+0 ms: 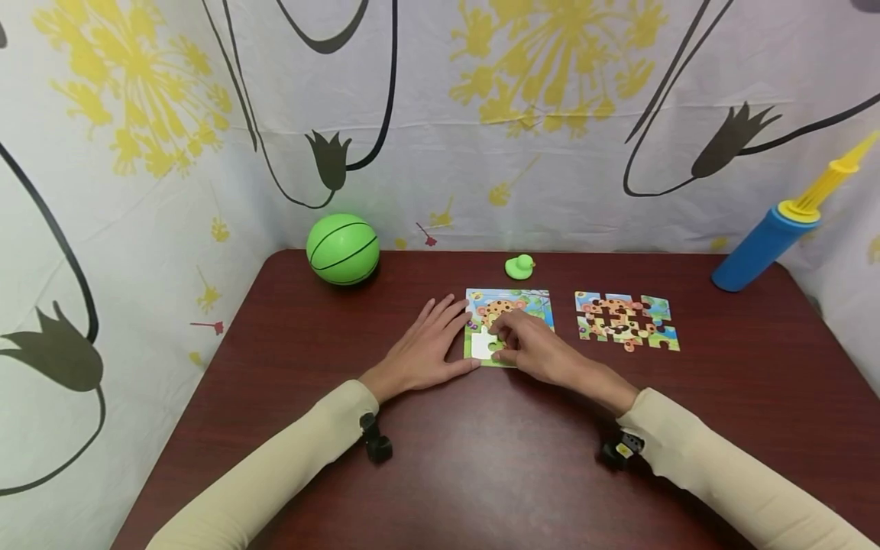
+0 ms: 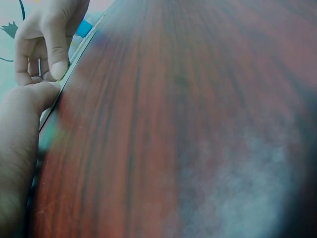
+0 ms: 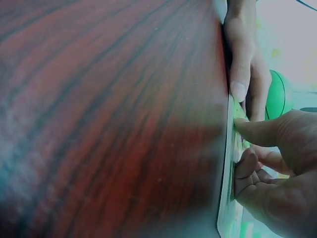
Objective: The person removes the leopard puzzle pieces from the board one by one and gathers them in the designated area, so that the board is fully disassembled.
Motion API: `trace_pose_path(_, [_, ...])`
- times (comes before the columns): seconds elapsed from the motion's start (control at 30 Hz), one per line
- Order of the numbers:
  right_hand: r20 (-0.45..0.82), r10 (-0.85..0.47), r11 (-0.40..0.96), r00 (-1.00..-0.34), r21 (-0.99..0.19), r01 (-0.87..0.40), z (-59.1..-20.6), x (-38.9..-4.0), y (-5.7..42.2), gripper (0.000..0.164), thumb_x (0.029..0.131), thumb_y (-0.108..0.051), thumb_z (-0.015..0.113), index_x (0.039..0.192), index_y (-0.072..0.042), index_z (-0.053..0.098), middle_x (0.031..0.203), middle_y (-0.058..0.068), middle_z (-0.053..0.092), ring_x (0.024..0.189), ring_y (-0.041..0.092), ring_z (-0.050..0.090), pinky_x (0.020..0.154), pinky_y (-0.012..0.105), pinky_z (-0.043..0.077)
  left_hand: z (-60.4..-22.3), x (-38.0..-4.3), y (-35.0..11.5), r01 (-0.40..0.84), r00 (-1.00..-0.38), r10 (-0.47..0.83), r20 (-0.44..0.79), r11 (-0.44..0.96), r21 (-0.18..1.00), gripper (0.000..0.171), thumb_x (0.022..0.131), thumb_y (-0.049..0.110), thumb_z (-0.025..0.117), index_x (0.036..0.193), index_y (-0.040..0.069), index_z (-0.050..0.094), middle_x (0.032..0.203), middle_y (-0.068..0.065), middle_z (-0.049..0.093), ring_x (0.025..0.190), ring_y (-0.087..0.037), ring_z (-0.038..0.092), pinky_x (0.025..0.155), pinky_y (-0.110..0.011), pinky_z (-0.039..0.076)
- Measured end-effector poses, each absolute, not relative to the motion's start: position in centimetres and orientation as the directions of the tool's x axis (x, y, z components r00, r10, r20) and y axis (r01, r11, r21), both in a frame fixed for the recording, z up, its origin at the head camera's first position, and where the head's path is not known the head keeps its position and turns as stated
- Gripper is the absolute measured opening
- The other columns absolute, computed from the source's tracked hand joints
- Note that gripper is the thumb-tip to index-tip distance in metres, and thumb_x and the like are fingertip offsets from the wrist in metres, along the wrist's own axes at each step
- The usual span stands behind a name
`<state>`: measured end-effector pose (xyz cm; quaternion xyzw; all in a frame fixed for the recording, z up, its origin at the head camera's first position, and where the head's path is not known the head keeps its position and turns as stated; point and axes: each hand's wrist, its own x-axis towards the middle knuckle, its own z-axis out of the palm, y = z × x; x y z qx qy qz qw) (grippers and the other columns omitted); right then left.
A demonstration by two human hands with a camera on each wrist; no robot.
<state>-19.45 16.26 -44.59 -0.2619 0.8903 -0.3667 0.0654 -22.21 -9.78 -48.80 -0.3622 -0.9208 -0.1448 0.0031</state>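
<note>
A jigsaw puzzle board (image 1: 543, 304) with a spotted animal picture lies on the table, a white gap at its lower left. My left hand (image 1: 429, 347) rests flat with spread fingers, its fingertips and thumb at the board's left edge. My right hand (image 1: 539, 347) is bent over the board, thumb and fingers around a puzzle piece (image 1: 493, 345) beside the white gap; the hand hides much of it. Several loose puzzle pieces (image 1: 619, 330) lie grouped to the right. In the right wrist view, the right thumb (image 3: 260, 133) and fingers touch the board.
A green ball (image 1: 342, 250) sits at the table's back left. Behind the board is a small green rubber duck (image 1: 519, 266). A blue hand pump (image 1: 763, 248) with a yellow top stands tilted at the back right. Patterned cloth (image 1: 426, 99) hangs behind the dark red table (image 1: 481, 458).
</note>
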Motion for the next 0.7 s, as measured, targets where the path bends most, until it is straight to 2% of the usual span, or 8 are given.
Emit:
trace_pose_path(0.2, [0.117, -0.502, 0.568, -0.857, -0.703, -0.428, -44.4, -19.5, 16.4, 0.016, 0.103, -0.004, 0.077, 0.118, -0.001, 0.073, 0.11, 0.009, 0.073, 0.093, 0.019, 0.073, 0.081, 0.039, 0.061, -48.8, -22.3, -9.7, 0.677, -0.729, 0.674, 0.114, 0.688, 0.263, 0.088, 0.105, 0.07, 0.058, 0.168, 0.009, 0.044, 0.179, -0.009, 0.032, 0.17, -0.033, 0.016, 0.136, -0.053, 0.008])
trace_pose_path(0.33, [0.147, -0.485, 0.555, -0.862, -0.71, -0.433, -44.1, -19.3, 16.2, 0.009, 0.104, -0.003, 0.075, 0.113, -0.005, 0.075, 0.103, 0.004, 0.076, 0.089, 0.015, 0.075, 0.078, 0.035, 0.061, -48.7, -22.3, -9.7, 0.675, -0.73, 0.674, 0.11, 0.687, 0.27, 0.089, 0.105, 0.069, 0.058, 0.168, 0.009, 0.044, 0.179, -0.009, 0.032, 0.17, -0.033, 0.016, 0.136, -0.054, 0.008])
trace_pose_path(0.57, [0.261, -0.432, 0.511, -0.863, -0.718, -0.473, -44.2, -18.7, 16.7, 0.01, 0.104, -0.002, 0.075, 0.109, -0.009, 0.078, 0.094, 0.001, 0.076, 0.077, 0.012, 0.069, 0.069, 0.031, 0.055, -48.8, -22.3, -9.8, 0.675, -0.73, 0.674, 0.11, 0.687, 0.271, 0.09, 0.105, 0.071, 0.057, 0.169, 0.009, 0.044, 0.179, -0.008, 0.031, 0.17, -0.033, 0.016, 0.136, -0.054, 0.008])
trace_pose_path(0.7, [0.262, -0.404, 0.507, -0.876, -0.733, -0.453, -43.9, -18.4, 17.7, 0.009, 0.105, -0.002, 0.074, 0.109, -0.009, 0.078, 0.089, 0.003, 0.074, 0.071, 0.016, 0.068, 0.065, 0.031, 0.055, -48.8, -22.3, -9.7, 0.673, -0.732, 0.673, 0.109, 0.688, 0.271, 0.091, 0.104, 0.071, 0.057, 0.169, 0.009, 0.043, 0.18, -0.008, 0.03, 0.17, -0.032, 0.015, 0.136, -0.054, 0.008])
